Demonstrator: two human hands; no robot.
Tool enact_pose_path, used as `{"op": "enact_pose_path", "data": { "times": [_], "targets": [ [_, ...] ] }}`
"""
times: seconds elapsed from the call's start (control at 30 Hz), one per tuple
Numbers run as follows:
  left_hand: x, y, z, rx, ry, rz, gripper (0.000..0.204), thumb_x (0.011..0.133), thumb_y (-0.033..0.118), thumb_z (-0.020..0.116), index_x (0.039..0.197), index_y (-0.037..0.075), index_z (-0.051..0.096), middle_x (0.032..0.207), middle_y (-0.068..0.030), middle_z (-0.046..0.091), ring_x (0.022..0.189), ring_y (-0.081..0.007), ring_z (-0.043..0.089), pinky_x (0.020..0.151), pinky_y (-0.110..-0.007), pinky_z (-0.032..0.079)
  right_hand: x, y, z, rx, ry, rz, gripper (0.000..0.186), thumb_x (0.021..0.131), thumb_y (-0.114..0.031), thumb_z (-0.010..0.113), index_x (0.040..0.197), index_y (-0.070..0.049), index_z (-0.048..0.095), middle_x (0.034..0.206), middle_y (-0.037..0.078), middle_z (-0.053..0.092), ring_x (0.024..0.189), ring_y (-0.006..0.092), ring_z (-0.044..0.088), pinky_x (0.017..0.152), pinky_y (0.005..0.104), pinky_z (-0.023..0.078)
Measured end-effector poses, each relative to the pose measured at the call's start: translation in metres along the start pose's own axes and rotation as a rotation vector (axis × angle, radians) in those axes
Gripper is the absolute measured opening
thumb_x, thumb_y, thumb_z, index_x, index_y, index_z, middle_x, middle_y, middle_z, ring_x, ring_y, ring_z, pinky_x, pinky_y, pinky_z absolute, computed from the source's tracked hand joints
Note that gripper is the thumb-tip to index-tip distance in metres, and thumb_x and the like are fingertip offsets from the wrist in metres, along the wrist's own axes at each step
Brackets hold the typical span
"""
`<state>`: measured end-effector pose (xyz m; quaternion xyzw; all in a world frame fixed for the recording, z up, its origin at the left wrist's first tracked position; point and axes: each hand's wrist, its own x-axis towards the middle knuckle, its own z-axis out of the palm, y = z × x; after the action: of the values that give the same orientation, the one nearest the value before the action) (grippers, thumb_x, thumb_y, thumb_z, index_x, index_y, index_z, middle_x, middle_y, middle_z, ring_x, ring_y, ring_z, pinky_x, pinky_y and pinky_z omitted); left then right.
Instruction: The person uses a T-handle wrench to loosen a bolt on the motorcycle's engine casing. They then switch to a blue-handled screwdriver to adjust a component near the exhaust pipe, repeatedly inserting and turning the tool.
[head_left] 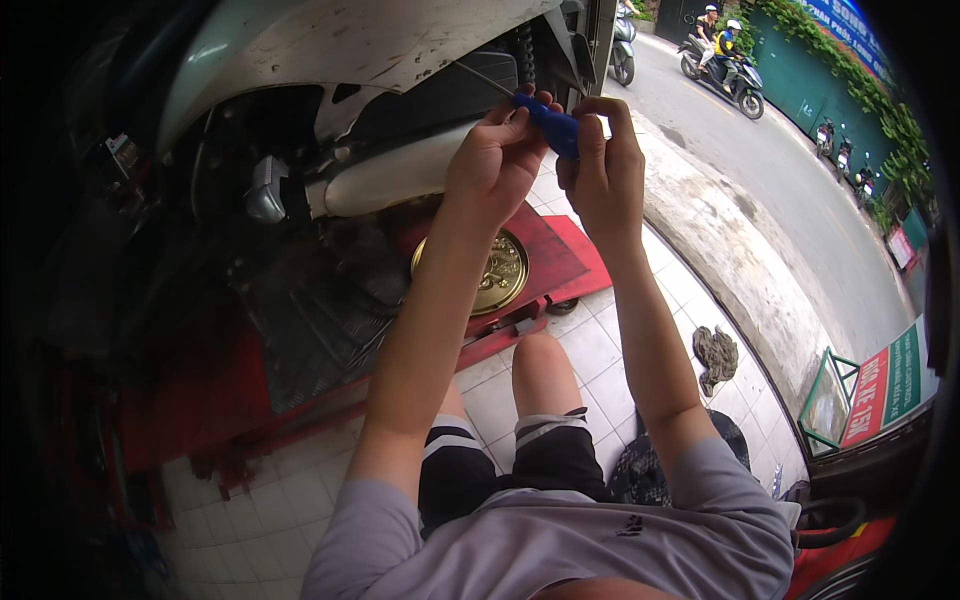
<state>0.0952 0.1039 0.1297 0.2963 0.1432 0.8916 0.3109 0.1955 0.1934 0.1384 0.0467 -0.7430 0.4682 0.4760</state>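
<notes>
A screwdriver with a blue handle [553,129] and a thin metal shaft points up and left, its tip by the lower edge of the motorbike's pale body panel [370,45]. My left hand [497,150] is closed around the front of the handle, where the shaft begins. At the back end of that handle, my right hand [607,170] grips with bent fingers and thumb. Whether the tip sits in a screw is too small to tell. Below my hands runs the motorbike's silver exhaust [395,180].
The motorbike stands on a red lift platform [575,255]. On it rests a round gold dish [512,268] under my left forearm. A grey rag [715,355] lies on the white tiled floor [590,350]. To the right are a signboard [880,390] and a street with riders [725,60].
</notes>
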Motion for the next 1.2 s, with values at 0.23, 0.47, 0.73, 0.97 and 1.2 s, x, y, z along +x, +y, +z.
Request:
{"op": "enact_pose_path", "data": {
  "times": [0.23,0.47,0.73,0.97,1.2],
  "targets": [
    [-0.001,0.008,0.004,0.305,0.131,-0.014,0.026,0.100,0.017,0.053,0.117,-0.002,0.054,0.105,-0.0102,0.061,0.100,-0.0181,0.060,0.091,-0.032,0.050,0.001,0.004,-0.002,-0.100,0.083,-0.284,0.044,0.074,-0.010,0.071,0.114,-0.005,0.052,0.058,0.001,0.053,0.048,0.0059,0.048,0.045,0.0224,0.035],
    [-0.005,0.007,0.004,0.239,0.054,-0.029,0.013,0.096,0.006,0.054,0.107,0.000,0.058,0.104,-0.0126,0.063,0.105,-0.0215,0.063,0.094,-0.032,0.052,0.001,-0.004,0.003,-0.109,-0.002,-0.064,0.032,0.093,-0.017,0.058,0.123,-0.008,0.049,0.060,0.007,0.058,0.050,0.0141,0.057,0.050,0.0283,0.042],
    [-0.005,0.020,0.002,0.389,0.114,-0.094,0.020,0.098,0.013,0.056,0.113,0.001,0.057,0.101,-0.0088,0.064,0.098,-0.0166,0.063,0.088,-0.029,0.053,-0.002,-0.007,0.008,-0.212,0.089,-0.345,0.046,0.076,-0.011,0.071,0.118,-0.008,0.053,0.066,0.011,0.063,0.054,0.0236,0.065,0.051,0.0334,0.048],
    [-0.005,0.017,0.005,0.370,0.112,-0.134,0.022,0.098,0.012,0.055,0.116,-0.001,0.056,0.104,-0.0095,0.064,0.098,-0.0162,0.063,0.089,-0.029,0.053,0.005,0.000,0.005,-0.239,0.058,-0.234,0.044,0.075,-0.019,0.076,0.111,-0.006,0.054,0.081,0.016,0.068,0.069,0.0348,0.068,0.060,0.0390,0.054],
    [-0.001,0.010,-0.001,0.348,0.083,-0.045,0.025,0.099,0.012,0.053,0.120,-0.001,0.053,0.107,-0.0105,0.064,0.099,-0.0176,0.064,0.086,-0.029,0.053,0.007,-0.001,0.005,-0.150,0.101,-0.250,0.031,0.080,-0.017,0.072,0.104,-0.005,0.056,0.077,0.019,0.067,0.067,0.0358,0.068,0.060,0.0391,0.053]
  ]
}}
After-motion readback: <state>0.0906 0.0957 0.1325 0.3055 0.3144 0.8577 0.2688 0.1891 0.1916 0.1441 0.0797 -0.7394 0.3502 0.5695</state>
